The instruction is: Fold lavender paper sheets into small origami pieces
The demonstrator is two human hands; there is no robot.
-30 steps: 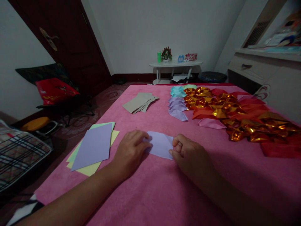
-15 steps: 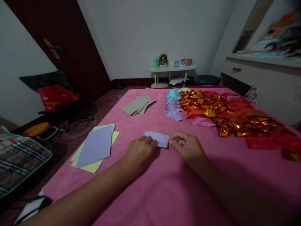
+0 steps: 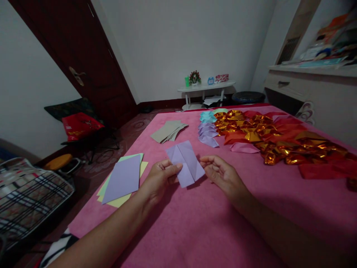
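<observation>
A folded purple paper [image 3: 186, 163] is held just above the pink cloth, tilted, with creased flaps meeting along a diagonal line. My left hand [image 3: 163, 173] pinches its left side, thumb on top and fingers underneath. At the paper's right edge, my right hand [image 3: 220, 171] has its fingers curled, with thumb and index fingertips at the corner. To the left lies a stack of paper sheets [image 3: 122, 178], purple on top with green and yellow below. Several folded purple papers [image 3: 208, 134] sit in a row beyond my hands.
Grey paper sheets [image 3: 169, 131] lie fanned farther back on the pink cloth [image 3: 178, 230]. Shiny gold folded pieces [image 3: 251, 128] and red folded ones [image 3: 318, 171] spread over the right side. A chair with a red bag [image 3: 80, 126] stands left, and a small white table [image 3: 206, 88] at the wall.
The purple paper has been lifted and turned, showing its creased flaps. My left hand has turned from lying over it to pinching its side. The view has shifted slightly.
</observation>
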